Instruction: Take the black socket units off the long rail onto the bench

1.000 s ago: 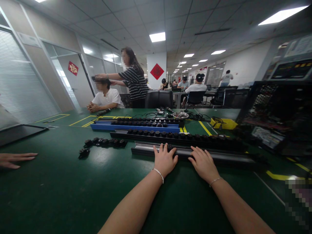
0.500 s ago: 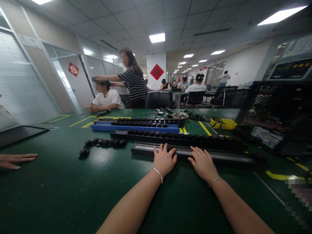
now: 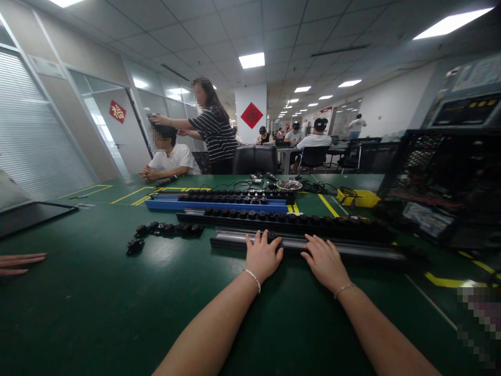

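Both my hands rest on a long black rail (image 3: 230,241) with a shiny grey channel along its top. My left hand (image 3: 264,257) lies with its fingers spread over the near edge, and a small black part (image 3: 271,236) sits in the channel by its fingertips. Further right, my right hand (image 3: 325,263) is also spread, its fingertips on the channel. Neither hand is closed round anything. Just behind is a second black rail (image 3: 282,223) carrying a row of small black round-topped parts. Several similar loose black parts (image 3: 168,230) lie on the green table to the left.
A blue rail (image 3: 219,205), a metal bowl (image 3: 289,186) and a yellow tray (image 3: 358,198) stand further back. An open computer case (image 3: 434,177) is at right. Another person's hand (image 3: 21,263) rests at the left edge. Two people (image 3: 213,125) are across the table.
The other person's hand at the left edge has drawn back to the left. My own hands have hardly moved on the rail.
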The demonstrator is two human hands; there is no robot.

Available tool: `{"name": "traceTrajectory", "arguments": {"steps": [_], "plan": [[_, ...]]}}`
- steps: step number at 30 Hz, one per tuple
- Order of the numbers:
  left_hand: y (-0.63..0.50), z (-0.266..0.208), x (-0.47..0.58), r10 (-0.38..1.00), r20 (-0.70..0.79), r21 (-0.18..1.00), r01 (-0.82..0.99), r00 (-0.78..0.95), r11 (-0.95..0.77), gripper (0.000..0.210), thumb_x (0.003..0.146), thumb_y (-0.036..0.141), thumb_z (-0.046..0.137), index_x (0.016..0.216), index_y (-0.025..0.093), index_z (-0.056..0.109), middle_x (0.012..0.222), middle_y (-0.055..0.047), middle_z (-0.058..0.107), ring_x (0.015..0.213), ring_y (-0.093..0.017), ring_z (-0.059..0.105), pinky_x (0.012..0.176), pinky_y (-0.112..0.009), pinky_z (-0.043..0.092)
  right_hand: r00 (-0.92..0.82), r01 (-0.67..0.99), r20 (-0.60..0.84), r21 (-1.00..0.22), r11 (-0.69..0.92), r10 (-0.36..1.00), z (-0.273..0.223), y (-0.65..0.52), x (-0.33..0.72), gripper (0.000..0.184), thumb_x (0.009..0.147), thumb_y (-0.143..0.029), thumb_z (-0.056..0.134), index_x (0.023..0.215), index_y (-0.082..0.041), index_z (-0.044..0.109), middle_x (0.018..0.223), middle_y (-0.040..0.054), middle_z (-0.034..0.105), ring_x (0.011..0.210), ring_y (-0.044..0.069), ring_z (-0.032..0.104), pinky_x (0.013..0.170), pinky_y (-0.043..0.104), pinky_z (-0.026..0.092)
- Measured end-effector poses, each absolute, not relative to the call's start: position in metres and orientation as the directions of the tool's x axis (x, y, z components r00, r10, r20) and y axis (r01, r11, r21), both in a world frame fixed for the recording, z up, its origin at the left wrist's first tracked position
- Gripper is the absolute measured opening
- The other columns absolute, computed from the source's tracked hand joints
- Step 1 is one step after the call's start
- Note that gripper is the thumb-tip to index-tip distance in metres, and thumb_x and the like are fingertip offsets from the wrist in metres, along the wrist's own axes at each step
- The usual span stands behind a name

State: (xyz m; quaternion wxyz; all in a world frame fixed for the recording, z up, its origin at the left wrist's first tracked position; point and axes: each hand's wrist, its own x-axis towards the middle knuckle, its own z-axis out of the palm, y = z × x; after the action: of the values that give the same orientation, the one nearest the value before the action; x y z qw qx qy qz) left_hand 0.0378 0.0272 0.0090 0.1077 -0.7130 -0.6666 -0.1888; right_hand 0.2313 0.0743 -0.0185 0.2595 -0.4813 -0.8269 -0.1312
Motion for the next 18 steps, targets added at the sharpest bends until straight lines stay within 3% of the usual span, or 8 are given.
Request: {"name": "traceTrajectory", "arguments": {"steps": [18], "plan": [[0.024, 0.012, 0.014, 0.902, 0.432, 0.085, 0.995, 0.017, -0.059, 0.04, 0.09, 0.048, 0.034, 0.123, 0.036, 0.053, 0.135, -0.007, 0.048, 0.127, -0.027, 0.037, 0.105, -0.058, 0.02, -0.4, 0.866, 0.549, -0.036, 0.499, 0.734, -0.019, 0.076, 0.231, 0.025, 0.088, -0.036, 0.039, 0.092, -0.022, 0.06, 0.128, 0.0059, 0.056, 0.122, 0.024, 0.045, 0.1, 0.049, 0.03]]}}
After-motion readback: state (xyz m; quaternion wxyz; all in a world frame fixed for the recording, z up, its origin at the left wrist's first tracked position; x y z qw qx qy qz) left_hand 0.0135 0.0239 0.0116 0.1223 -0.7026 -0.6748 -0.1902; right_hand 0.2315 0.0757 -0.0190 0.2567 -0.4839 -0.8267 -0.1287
